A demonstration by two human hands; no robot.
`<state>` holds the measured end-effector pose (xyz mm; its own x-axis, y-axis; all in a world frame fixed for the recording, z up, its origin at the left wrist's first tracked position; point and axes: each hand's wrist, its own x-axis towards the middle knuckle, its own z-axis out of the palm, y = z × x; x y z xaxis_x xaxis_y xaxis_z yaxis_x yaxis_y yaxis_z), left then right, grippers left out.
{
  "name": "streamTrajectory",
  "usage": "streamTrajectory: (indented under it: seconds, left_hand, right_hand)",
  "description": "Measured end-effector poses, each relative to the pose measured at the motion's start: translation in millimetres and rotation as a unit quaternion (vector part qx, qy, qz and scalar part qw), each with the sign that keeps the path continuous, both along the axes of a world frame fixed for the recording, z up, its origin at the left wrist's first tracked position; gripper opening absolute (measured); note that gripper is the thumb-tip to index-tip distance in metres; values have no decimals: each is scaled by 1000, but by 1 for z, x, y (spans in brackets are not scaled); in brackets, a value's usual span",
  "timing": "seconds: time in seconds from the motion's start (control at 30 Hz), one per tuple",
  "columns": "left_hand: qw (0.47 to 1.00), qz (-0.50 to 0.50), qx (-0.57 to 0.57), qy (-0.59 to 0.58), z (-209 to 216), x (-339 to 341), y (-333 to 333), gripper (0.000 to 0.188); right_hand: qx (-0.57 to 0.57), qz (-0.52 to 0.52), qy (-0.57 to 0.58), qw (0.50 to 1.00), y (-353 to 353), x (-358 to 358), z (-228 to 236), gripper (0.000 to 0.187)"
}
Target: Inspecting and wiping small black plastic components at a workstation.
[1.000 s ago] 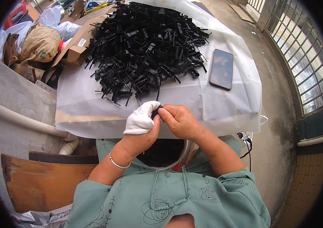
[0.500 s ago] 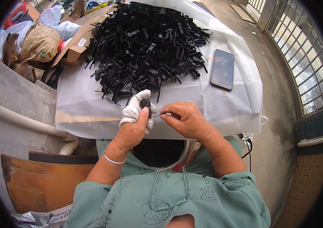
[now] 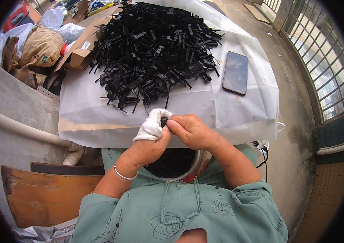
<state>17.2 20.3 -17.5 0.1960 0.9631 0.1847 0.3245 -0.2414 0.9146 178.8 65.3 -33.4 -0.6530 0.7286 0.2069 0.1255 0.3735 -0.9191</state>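
My left hand [image 3: 152,133], in a white glove that leaves the thumb bare, is closed around a small black plastic part [image 3: 164,122]. My bare right hand [image 3: 194,131] meets it there, thumb and forefinger pinched together against the part. Whatever the right fingers hold is hidden by the hands. Both hands are over the near edge of the sheet-covered table [image 3: 87,129]. Just beyond them rises a large pile of black plastic parts [image 3: 155,52], many with thin stems sticking out.
A dark phone [image 3: 235,73] lies right of the pile. A dark-filled, pale-rimmed container [image 3: 199,160] is between my knees, below the table edge. At the left are an opened cardboard box [image 3: 82,48], bags [image 3: 42,45] and a wall pipe [image 3: 22,128]. A barred window [image 3: 322,52] stands right.
My hands have come together and the left one has turned, shifting slightly right and nearer me. The thin dark strip that showed in my right fingers is now out of sight.
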Motion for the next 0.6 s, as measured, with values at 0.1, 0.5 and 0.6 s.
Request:
streamTrajectory:
  seconds: [0.1,0.5,0.6]
  left_hand:
    - [998,27,44,38,2,0,-8,27]
    - [892,93,207,392,32,-15,32,40]
    - [891,125,176,399,12,-9,61,36]
  right_hand:
    - [-42,-11,-9,999,-5,-7,0,28]
    - [-12,-67,-2,998,10,12,1,31]
    - [-10,-146,-15,989,13,14,2,26]
